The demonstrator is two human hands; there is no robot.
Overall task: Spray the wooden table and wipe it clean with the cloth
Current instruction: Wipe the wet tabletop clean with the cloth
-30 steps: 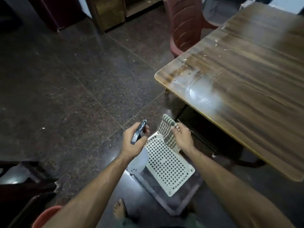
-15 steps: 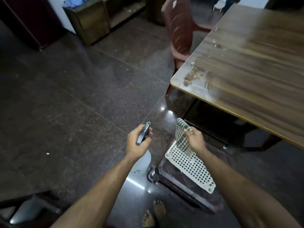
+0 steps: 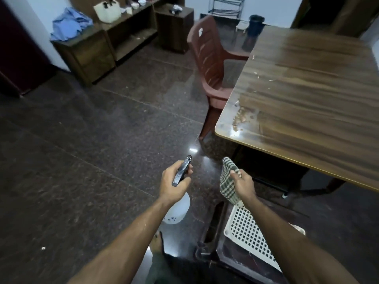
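My left hand (image 3: 176,181) is wrapped around the dark trigger head of the white plastic spray bottle (image 3: 177,210), and my right hand (image 3: 243,184) pinches the green-and-white checked cloth (image 3: 227,181); both hang over the floor, well short of the brown wood-grain counter (image 3: 307,89). If I squeeze from here, I think the mist lands on the polished floor and makes it slippery. The heap of crumbs (image 3: 242,117) sits near the counter's corner, so a careless wipe could sweep it off.
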